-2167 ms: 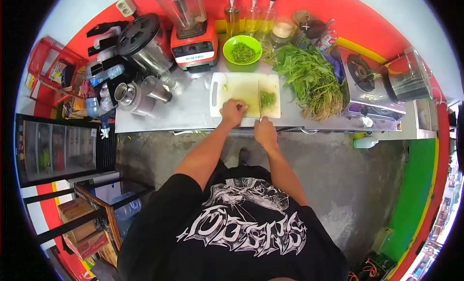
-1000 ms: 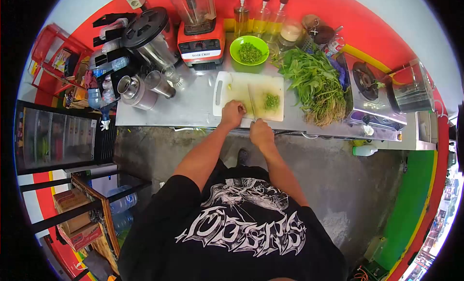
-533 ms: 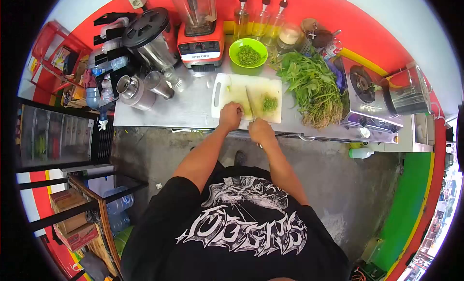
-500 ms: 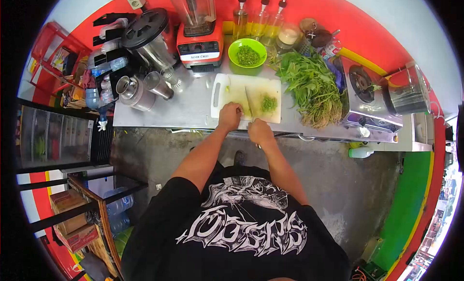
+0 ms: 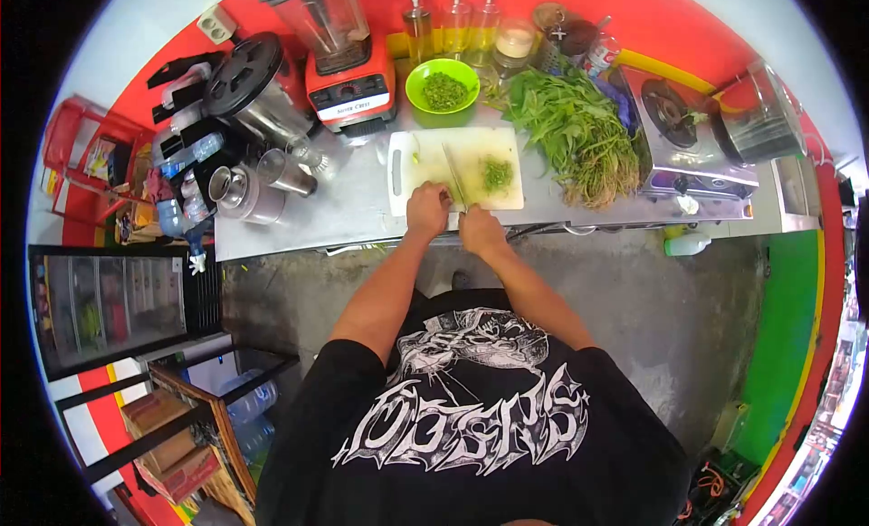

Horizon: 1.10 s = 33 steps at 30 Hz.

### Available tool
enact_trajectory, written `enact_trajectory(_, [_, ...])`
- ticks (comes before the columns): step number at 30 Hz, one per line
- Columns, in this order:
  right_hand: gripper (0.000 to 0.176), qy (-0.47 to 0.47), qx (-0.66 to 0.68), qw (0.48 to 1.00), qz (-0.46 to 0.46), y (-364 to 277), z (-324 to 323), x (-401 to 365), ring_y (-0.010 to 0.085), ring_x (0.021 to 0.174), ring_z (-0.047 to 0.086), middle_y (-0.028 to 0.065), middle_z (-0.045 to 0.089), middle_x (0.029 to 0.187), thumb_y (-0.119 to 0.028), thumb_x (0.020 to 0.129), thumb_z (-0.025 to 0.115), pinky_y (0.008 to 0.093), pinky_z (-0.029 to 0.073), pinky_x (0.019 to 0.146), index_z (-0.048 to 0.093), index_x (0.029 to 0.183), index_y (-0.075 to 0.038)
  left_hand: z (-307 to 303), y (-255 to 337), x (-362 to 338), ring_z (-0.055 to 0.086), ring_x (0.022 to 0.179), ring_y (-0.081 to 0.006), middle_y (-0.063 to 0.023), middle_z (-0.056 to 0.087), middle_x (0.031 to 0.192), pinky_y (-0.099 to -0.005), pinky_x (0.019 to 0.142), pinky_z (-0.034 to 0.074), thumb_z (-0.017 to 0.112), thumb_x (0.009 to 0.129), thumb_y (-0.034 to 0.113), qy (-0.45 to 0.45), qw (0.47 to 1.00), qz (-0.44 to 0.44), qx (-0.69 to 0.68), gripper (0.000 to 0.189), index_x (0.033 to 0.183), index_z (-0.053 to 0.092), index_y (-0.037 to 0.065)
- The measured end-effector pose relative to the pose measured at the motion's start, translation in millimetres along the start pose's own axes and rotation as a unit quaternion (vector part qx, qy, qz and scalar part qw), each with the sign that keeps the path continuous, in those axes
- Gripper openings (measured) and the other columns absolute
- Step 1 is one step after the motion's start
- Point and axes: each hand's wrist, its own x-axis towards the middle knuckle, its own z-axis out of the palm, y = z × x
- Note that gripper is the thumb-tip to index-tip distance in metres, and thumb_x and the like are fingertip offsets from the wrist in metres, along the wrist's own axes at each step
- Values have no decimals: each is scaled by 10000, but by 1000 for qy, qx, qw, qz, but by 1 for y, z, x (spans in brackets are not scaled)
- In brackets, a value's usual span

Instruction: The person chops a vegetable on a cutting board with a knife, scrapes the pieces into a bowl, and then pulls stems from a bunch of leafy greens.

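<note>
My right hand (image 5: 482, 231) is closed round the handle of a knife (image 5: 455, 175) at the front edge of a white cutting board (image 5: 407, 144). The blade lies across the board, pointing away from me and slightly left. Just left of the blade, my left hand (image 5: 428, 209) rests on the board's front edge with its fingers curled together; what they pinch is hidden. Right of the blade sits a small heap of chopped greens (image 5: 496, 174). A small green scrap (image 5: 415, 156) lies at the board's upper left. Behind the board, a lime-green bowl (image 5: 442, 117) holds more chopped greens.
Leafy greens (image 5: 579, 132) with roots lie right of the board, beside a gas stove (image 5: 701, 177) bearing a pot (image 5: 759, 132). A red blender (image 5: 351, 96), pump bottles (image 5: 453, 33) and a jar (image 5: 514, 42) line the back. Metal containers (image 5: 249, 193) stand left on the steel counter (image 5: 317, 223).
My view has tilted and shifted a little. The knife blade has moved slightly left and leans more to the left; both hands stay close together at the board's front edge.
</note>
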Motion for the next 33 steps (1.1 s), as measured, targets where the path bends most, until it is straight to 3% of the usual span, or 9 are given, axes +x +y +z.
enact_trajectory(3, [398, -54, -17, 998, -33, -6, -13, 1, 484, 1011, 660, 350, 661, 1057, -311, 991, 502, 547, 508, 919, 631, 1026, 64, -1, 2, -5, 628, 957, -343, -119, 657, 975, -472, 832, 522, 726, 804, 138, 22, 999, 14, 31, 104, 899, 715, 97])
enact_trajectory(6, [371, -96, -10, 995, -17, -9, -15, -3, 477, 1011, 663, 339, 667, 1057, -286, 979, 516, 541, 518, 905, 632, 1026, 64, -3, 3, -3, 628, 954, -349, -117, 657, 974, -473, 820, 526, 722, 814, 149, 10, 999, 25, 30, 98, 894, 716, 93])
enact_trajectory(9, [344, -17, -26, 999, -19, -2, 4, 2, 465, 1009, 670, 333, 671, 1053, -257, 962, 534, 531, 533, 885, 646, 1032, 61, -2, 4, -3, 626, 953, -348, -119, 661, 957, -468, 821, 525, 718, 821, 146, 19, 999, 23, 29, 90, 886, 717, 84])
enact_trajectory(14, [283, -128, -77, 987, -50, -11, -20, 7, 429, 1100, 662, 279, 672, 1171, -113, 898, 555, 491, 530, 945, 671, 1110, 34, -2, 6, -9, 618, 934, -353, -135, 665, 922, -457, 831, 513, 706, 833, 133, 52, 997, 40, 35, 83, 888, 721, 73])
enact_trajectory(18, [279, -71, 1, 997, 14, -4, -6, -2, 422, 1103, 663, 290, 675, 1151, -125, 903, 544, 490, 533, 939, 679, 1087, 36, -1, 9, -10, 608, 931, -361, -147, 666, 934, -456, 836, 510, 688, 839, 119, 55, 997, 50, 28, 90, 900, 723, 62])
enact_trajectory(20, [387, -9, -6, 1000, -22, 8, 14, 10, 470, 1029, 662, 329, 671, 1062, -300, 962, 553, 531, 524, 900, 652, 1062, 60, -1, 12, -12, 607, 932, -360, -146, 666, 932, -455, 836, 511, 684, 837, 114, 65, 996, 49, 29, 94, 901, 723, 57])
enact_trajectory(23, [308, -100, -21, 995, -23, -7, -13, 13, 451, 1098, 652, 307, 668, 1145, -168, 920, 521, 513, 522, 946, 650, 1096, 49, -5, 14, -19, 607, 929, -355, -142, 667, 927, -450, 831, 516, 676, 834, 105, 83, 993, 73, 44, 100, 902, 724, 49])
enact_trajectory(26, [404, -104, -15, 994, -27, -3, -12, 9, 494, 1068, 637, 333, 650, 1141, -300, 968, 543, 537, 512, 918, 616, 1116, 68, -4, 13, -22, 614, 912, -338, -129, 669, 921, -440, 807, 528, 664, 831, 98, 95, 988, 105, 57, 106, 895, 727, 44])
enact_trajectory(33, [313, -72, -67, 994, -54, -4, -11, 9, 426, 1091, 665, 299, 668, 1155, -184, 914, 551, 487, 537, 929, 646, 1105, 45, -7, 16, -20, 629, 897, -330, -121, 672, 899, -442, 797, 540, 649, 823, 98, 82, 987, 109, 84, 101, 881, 725, 65])
